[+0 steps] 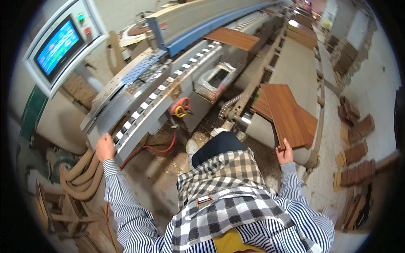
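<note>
Far left: lit screen in a pale frame, tilted; below it, brown hoses looped near the floor.

Left hand: at the near end of the machine's rail, touching it, fingers curled in, back of hand up. Cannot tell whether it grips the edge or only rests there. The boards by the other hand lie well apart from it, off to its right.

Next, the track, a row of white and dark pads running away up the machine. Orange- and yellow-handled scissors hang at its side; red hose below. Then a bin, and farther up a brown panel lying across the track.

Right hand: palm turned up, fingers at the near end of the top board, touching. Pinch or mere support: cannot tell. This board stretches away from the hand, askew over a lower board, both on the belt.

Far right: brown stacks along the wall.
</note>
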The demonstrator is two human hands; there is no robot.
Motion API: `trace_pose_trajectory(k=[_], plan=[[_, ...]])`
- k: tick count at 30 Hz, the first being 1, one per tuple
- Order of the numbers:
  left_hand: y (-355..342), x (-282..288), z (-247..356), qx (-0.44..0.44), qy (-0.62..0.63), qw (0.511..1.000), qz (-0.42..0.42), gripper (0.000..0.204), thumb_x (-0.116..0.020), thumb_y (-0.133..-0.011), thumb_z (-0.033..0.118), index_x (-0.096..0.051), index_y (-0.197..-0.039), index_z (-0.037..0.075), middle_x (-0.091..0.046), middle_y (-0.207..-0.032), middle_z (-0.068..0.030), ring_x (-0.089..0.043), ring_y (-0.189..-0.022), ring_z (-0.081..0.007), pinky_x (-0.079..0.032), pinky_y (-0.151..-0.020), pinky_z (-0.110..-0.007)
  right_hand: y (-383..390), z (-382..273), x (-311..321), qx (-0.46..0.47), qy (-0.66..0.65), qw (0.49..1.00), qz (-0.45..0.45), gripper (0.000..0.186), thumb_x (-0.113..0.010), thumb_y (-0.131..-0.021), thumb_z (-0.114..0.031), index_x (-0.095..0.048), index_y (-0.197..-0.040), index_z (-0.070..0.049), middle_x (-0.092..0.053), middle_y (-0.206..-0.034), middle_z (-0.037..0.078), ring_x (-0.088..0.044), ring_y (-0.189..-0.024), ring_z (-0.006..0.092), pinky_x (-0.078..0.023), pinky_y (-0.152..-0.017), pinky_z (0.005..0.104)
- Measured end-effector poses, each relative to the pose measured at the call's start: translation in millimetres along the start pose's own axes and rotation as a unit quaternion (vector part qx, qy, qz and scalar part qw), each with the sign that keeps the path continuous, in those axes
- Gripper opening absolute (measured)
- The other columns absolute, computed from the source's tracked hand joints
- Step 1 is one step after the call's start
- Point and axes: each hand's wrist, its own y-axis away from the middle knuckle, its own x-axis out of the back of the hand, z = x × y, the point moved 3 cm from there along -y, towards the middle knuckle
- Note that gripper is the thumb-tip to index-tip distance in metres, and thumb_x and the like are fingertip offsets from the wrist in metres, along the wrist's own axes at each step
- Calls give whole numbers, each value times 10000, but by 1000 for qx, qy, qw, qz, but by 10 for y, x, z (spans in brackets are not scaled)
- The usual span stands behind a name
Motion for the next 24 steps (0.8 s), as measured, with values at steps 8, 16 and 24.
trace_pose_trajectory(k=[8,16,24], plan=[[50,66,62,21,9,1000,-4,409,-406,-871,384,-670,-877,72,-634,-881,-191,-602,-837,-364,-465,-750,-454,509,-49,-504,-22,-3,982,-188,355,-610,-810,-128,-496,-1129,-24,-606,-988,97,-599,-835,191,-510,-718,319],[87,123,77,18,23,999,23,396,-417,-872,368,-673,-836,67,-635,-839,-192,-607,-796,-365,-471,-730,-449,1086,167,-1686,-75,66,939,-331,412,-599,-776,-86,-468,-1144,46,-598,-1002,152,-612,-872,258,-513,-723,343],[84,102,43,10,27,999,26,401,-415,-870,370,-672,-812,68,-635,-823,-192,-606,-779,-367,-469,-721,-454,1560,909,-2886,-169,136,852,-477,396,-629,-806,-132,-464,-1148,-17,-576,-1043,98,-594,-904,186,-522,-765,323]])
